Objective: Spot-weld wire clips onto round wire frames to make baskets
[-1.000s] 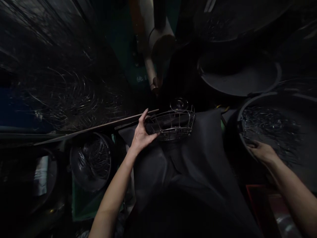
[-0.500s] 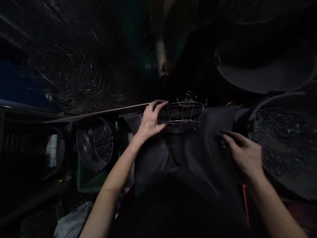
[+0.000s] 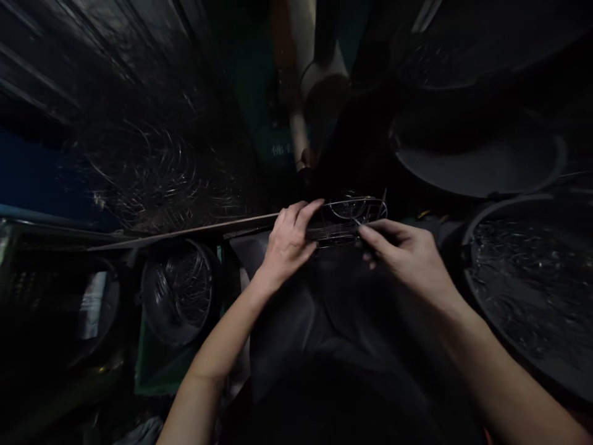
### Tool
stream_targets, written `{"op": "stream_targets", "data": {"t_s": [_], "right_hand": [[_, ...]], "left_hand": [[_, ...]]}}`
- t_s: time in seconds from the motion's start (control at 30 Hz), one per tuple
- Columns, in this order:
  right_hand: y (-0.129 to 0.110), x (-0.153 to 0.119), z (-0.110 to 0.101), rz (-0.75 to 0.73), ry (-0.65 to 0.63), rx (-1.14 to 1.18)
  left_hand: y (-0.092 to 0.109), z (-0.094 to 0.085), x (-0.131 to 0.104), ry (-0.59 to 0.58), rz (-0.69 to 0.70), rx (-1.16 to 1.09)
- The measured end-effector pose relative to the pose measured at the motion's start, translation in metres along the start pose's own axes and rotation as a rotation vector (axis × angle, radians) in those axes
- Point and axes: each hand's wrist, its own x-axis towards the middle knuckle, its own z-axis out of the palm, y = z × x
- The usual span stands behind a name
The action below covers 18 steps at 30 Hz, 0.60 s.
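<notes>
A round metal wire frame [image 3: 352,200], with a ring at the top and thin uprights, stands in front of me at the edge of the dark sheet over my lap. My left hand [image 3: 288,241] grips its left side, thumb low and fingers over the upper part. At the frame's right side, my right hand [image 3: 410,250] pinches a thin short piece of wire [image 3: 356,221], its tip against or just in front of the frame. The frame's lower part is dark and partly covered by my fingers.
On the right stands a large round tub [image 3: 532,278] of small bent wire pieces, with another tub [image 3: 477,170] behind it. To the left, a black bucket [image 3: 208,278] of wire rings rests over a green crate [image 3: 160,374]. A machine [image 3: 299,133] rises ahead, beside tangled wire [image 3: 157,167].
My right hand has moved left from beside the right tub to the wire frame. My left hand stays on the frame, which has turned or tilted a little. The view has shifted slightly.
</notes>
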Motion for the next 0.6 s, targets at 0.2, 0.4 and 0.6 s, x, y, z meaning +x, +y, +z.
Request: {"op": "stream_targets", "data": {"t_s": [0.2,0.4,0.6], "right_hand": [[-0.044,0.035,0.043,-0.054,-0.083,-0.065],[-0.050,0.030,0.051,-0.033,-0.040,-0.030],[-0.044,0.034,0.065,-0.175,0.035,0.027]], "left_hand": [[0.003,0.006,0.001,0.049,-0.019,0.207],[-0.005,0.010,-0.001,0.076,0.021,0.297],[-0.005,0.014,0.003,0.112,-0.024,0.226]]}}
